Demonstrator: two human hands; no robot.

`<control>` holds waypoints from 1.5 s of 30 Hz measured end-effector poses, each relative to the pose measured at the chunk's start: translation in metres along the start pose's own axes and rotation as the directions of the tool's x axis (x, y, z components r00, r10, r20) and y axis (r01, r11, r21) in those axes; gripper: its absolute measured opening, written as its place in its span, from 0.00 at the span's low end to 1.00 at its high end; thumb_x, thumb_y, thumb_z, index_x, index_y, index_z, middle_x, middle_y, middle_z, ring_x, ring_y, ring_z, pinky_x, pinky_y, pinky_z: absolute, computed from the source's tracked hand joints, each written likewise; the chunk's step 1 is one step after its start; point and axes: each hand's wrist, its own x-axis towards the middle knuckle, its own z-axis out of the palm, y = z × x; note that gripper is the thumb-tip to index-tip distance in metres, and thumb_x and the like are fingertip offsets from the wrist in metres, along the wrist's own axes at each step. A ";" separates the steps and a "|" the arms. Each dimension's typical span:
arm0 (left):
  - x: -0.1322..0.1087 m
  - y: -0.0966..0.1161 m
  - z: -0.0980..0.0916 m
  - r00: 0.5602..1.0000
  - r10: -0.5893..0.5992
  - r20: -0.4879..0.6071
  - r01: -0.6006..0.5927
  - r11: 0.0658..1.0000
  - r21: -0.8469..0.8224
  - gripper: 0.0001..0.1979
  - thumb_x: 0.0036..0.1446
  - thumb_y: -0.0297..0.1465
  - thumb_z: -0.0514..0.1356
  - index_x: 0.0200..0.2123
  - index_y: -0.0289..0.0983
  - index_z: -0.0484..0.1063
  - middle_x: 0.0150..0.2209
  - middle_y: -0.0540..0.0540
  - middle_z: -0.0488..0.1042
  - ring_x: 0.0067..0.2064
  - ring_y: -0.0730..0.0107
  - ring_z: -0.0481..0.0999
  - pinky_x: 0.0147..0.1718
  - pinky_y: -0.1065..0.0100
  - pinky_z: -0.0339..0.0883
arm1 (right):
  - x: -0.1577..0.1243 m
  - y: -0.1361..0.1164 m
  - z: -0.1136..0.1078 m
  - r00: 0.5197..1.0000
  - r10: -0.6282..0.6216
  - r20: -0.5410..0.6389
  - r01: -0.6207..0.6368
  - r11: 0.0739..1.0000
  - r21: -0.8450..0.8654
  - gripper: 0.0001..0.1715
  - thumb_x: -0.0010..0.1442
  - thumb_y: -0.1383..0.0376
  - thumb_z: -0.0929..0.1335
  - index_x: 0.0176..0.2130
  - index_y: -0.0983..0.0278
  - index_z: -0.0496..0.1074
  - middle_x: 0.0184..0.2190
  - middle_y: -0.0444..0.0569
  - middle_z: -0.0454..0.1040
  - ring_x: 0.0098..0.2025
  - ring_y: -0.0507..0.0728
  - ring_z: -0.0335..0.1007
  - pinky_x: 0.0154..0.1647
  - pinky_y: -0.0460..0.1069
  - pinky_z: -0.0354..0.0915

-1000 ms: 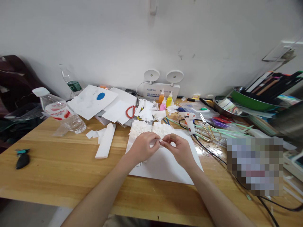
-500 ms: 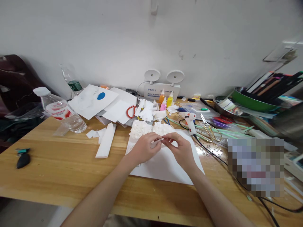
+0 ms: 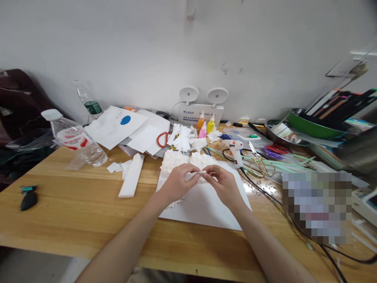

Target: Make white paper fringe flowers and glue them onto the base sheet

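Note:
My left hand (image 3: pixel 183 181) and my right hand (image 3: pixel 221 184) meet above a white sheet (image 3: pixel 203 212) on the wooden table. Both are closed in a pinch on a small strip of white paper (image 3: pixel 194 175), whose ends are partly hidden by my fingers. Just beyond my fingertips, two bumpy white clusters, one a paper cluster (image 3: pixel 173 160) on the left and the other a matching cluster (image 3: pixel 203 158) on the right, rest on the sheet. More small white bits (image 3: pixel 174 204) lie under my left wrist.
A glue gun (image 3: pixel 236 153) with a black cord and gold-handled scissors (image 3: pixel 260 163) lie to the right. Paint bottles (image 3: pixel 202 130) and red-handled scissors (image 3: pixel 163 139) are behind. A folded white paper (image 3: pixel 131 179) and a water bottle (image 3: pixel 78 139) stand leftward.
The fingertips have shifted slightly around the paper strip, and a little more of it shows between them. Both hands stay in nearly the same place.

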 end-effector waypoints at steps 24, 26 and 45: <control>0.000 0.000 0.003 1.000 0.004 -0.019 -0.004 0.999 0.040 0.07 0.53 0.27 0.52 0.30 0.37 0.69 0.32 0.49 0.73 0.35 0.72 0.70 0.35 0.72 0.62 | -0.002 -0.003 0.001 0.999 -0.001 0.052 0.001 1.000 0.000 0.05 0.52 0.63 0.66 0.28 0.63 0.67 0.27 0.45 0.70 0.29 0.52 0.63 0.33 0.47 0.60; 0.000 -0.001 0.003 1.000 0.008 -0.021 -0.007 0.999 0.046 0.07 0.53 0.27 0.52 0.30 0.37 0.69 0.32 0.49 0.73 0.35 0.71 0.71 0.35 0.71 0.62 | -0.003 -0.003 0.002 1.000 -0.003 0.016 0.003 1.000 -0.028 0.05 0.52 0.63 0.67 0.28 0.63 0.68 0.26 0.44 0.70 0.29 0.52 0.63 0.32 0.47 0.59; -0.001 -0.001 0.007 0.999 0.007 -0.037 -0.009 0.999 -0.051 0.09 0.53 0.28 0.53 0.33 0.37 0.73 0.35 0.47 0.76 0.37 0.70 0.73 0.38 0.70 0.66 | -0.004 -0.001 0.005 0.982 -0.113 -0.151 0.105 0.993 -0.059 0.05 0.50 0.64 0.68 0.31 0.62 0.70 0.29 0.46 0.70 0.31 0.53 0.64 0.31 0.48 0.61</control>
